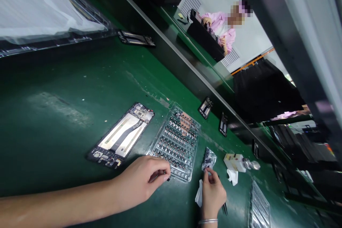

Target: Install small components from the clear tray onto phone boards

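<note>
My left hand (pixel 149 178) is closed in a pinch at the near-left edge of a clear plastic tray (pixel 194 156) that carries rows of small electronic parts. A tiny dark piece (pixel 169 179) shows at its fingertips; its kind is too small to make out. Left of the tray lies an opened phone body (pixel 121 137) with its circuit board and flex cable exposed. My right hand (pixel 213 190) has its fingertips together against a small clear plastic bag (pixel 210 158) with something dark inside. Black tweezers (pixel 225 208) stick out from under that hand, held within it.
Beyond the bag are a small white and yellow bottle (pixel 235 162) and white tissue (pixel 233 176). Another clear tray (pixel 259 205) lies at right. Phone bodies (pixel 136 38) line the back ledge. A covered tray (pixel 48 10) is upper left. A person (pixel 223 28) sits opposite.
</note>
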The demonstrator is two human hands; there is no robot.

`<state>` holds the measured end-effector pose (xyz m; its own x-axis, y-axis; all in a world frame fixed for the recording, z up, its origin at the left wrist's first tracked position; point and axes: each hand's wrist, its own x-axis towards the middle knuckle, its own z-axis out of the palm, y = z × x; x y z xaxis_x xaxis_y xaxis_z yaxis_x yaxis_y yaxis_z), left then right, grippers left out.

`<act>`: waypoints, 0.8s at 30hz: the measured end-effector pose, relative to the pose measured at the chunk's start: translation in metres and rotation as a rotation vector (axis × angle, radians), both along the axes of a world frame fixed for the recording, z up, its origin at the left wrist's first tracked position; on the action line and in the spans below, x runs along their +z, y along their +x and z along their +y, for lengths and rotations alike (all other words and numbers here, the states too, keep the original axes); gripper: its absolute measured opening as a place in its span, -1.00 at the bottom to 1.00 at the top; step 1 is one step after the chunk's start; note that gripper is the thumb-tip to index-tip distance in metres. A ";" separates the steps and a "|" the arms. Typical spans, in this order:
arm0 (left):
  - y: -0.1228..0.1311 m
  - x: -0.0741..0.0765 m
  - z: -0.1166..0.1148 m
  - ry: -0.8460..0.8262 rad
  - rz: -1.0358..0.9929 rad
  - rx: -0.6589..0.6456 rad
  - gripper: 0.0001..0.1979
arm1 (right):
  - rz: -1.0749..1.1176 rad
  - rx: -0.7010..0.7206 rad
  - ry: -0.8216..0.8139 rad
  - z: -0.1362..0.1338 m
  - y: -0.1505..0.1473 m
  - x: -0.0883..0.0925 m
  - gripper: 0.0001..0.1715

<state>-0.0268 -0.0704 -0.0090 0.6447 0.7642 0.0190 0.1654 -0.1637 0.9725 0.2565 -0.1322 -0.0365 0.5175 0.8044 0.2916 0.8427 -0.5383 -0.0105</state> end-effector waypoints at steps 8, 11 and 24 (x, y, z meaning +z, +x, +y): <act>0.001 0.000 -0.002 -0.115 -0.032 -0.012 -0.78 | 0.059 -0.037 0.014 0.002 -0.005 0.001 -0.62; 0.000 0.002 -0.001 -0.148 -0.041 -0.014 -0.78 | 0.067 -0.042 0.071 0.001 -0.006 0.002 -0.58; 0.001 0.003 0.004 -0.401 -0.204 -0.004 -0.83 | 0.963 0.367 0.470 -0.012 -0.126 0.020 -0.90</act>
<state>-0.0257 -0.0661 -0.0063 0.6616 0.7345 -0.1509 -0.0362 0.2323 0.9720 0.1301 -0.1446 -0.0162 0.4449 0.8700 0.2126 0.4806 -0.0316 -0.8764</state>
